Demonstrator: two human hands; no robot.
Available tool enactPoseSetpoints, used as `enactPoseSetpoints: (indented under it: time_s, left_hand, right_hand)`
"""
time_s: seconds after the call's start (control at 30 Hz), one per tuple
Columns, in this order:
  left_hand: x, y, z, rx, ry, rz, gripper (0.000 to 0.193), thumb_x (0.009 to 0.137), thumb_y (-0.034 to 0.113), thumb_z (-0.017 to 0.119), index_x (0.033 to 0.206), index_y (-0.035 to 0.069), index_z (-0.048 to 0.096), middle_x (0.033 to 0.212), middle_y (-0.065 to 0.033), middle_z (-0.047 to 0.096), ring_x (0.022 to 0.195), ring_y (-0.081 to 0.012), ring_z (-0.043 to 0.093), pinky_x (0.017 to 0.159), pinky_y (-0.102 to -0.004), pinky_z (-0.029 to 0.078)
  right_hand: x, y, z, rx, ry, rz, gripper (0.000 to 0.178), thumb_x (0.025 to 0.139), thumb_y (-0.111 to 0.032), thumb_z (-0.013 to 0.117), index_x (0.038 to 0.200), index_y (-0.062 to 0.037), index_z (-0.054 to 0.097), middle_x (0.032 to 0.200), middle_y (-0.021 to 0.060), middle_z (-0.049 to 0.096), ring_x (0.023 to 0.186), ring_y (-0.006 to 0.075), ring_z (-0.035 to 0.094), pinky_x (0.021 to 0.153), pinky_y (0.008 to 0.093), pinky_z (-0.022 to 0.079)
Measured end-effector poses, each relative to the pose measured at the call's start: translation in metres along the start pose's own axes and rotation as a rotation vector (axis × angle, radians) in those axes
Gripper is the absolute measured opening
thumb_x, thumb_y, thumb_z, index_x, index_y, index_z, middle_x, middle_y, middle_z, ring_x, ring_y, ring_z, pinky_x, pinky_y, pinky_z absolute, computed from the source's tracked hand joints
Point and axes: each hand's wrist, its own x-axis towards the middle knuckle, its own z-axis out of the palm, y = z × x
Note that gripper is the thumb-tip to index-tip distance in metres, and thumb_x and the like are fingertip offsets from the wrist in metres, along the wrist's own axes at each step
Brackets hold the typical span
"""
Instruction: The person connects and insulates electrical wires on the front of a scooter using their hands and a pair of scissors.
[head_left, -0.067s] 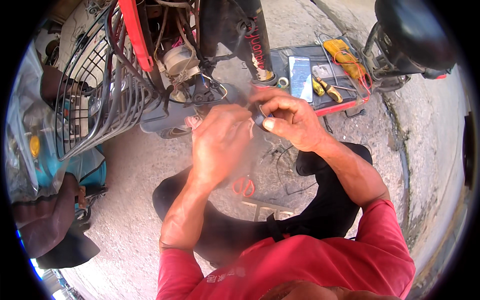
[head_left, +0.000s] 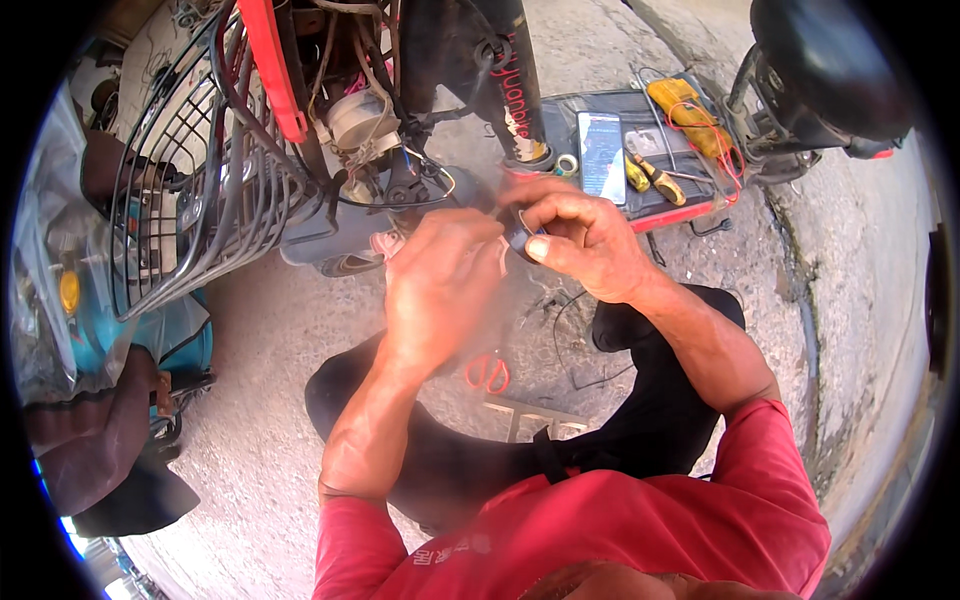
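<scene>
My left hand (head_left: 445, 275) and my right hand (head_left: 590, 240) meet in front of the bike, fingertips close together. The right fingers and thumb pinch a small dark rounded piece (head_left: 516, 236), partly covered by the fingers; its kind is unclear. My left hand is closed, its fingers curled inward, slightly blurred, and what they grip is hidden. Just beyond the hands, loose wires (head_left: 425, 165) with bare-looking ends hang from the front of the electric bike, below a round pale part (head_left: 357, 120).
A wire basket (head_left: 205, 170) stands at left. On the bike's footboard (head_left: 655, 208) lie a phone (head_left: 601, 160), a yellow multimeter (head_left: 690, 117), a screwdriver (head_left: 660, 182) and a tape roll (head_left: 567, 164). Orange-handled scissors (head_left: 487, 373) rest on the ground between my legs. A black seat (head_left: 830, 65) rises at right.
</scene>
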Motion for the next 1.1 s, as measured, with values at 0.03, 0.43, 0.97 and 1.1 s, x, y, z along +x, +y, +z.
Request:
enactPoseSetpoints:
  time_s: [0.03,0.43,0.97,1.1]
  left_hand:
    - [0.000,-0.002,0.002,0.028,0.011,0.041,0.020,0.085,-0.004,0.074,0.104,0.002,0.074,0.106,-0.0125,0.074,0.094,-0.0238,0.073,0.083,-0.0352,0.058]
    - [0.003,-0.012,0.012,0.249,0.036,0.359,0.024,0.071,-0.008,0.071,0.089,0.005,0.063,0.090,-0.0118,0.068,0.082,-0.0336,0.066,0.076,-0.0434,0.054]
    - [-0.005,0.000,0.006,-0.108,-0.102,-0.062,0.017,0.085,-0.002,0.073,0.101,0.002,0.069,0.101,-0.0093,0.070,0.091,-0.0195,0.067,0.084,-0.0339,0.054]
    - [-0.010,0.005,0.006,-0.202,-0.123,-0.178,0.017,0.087,-0.003,0.074,0.103,0.001,0.069,0.104,-0.0057,0.069,0.094,-0.0141,0.066,0.084,-0.0315,0.054]
  right_hand:
    - [-0.001,-0.001,0.002,0.046,0.003,0.033,0.020,0.093,-0.016,0.075,0.105,0.0006,0.072,0.135,0.0147,0.065,0.123,0.0223,0.061,0.104,0.0404,0.049]
    - [-0.007,-0.007,-0.002,0.046,-0.116,0.229,0.019,0.095,-0.014,0.074,0.103,0.0020,0.070,0.137,0.0130,0.061,0.103,0.0117,0.060,0.086,0.0289,0.050]
    - [-0.015,-0.005,-0.009,-0.057,-0.064,0.036,0.019,0.091,-0.010,0.076,0.106,-0.0003,0.070,0.137,0.0129,0.061,0.119,0.0159,0.059,0.095,0.0330,0.049]
    - [-0.014,-0.015,-0.008,-0.288,-0.017,-0.098,0.026,0.086,-0.018,0.082,0.104,-0.0027,0.070,0.135,0.0144,0.065,0.117,0.0230,0.063,0.097,0.0363,0.051]
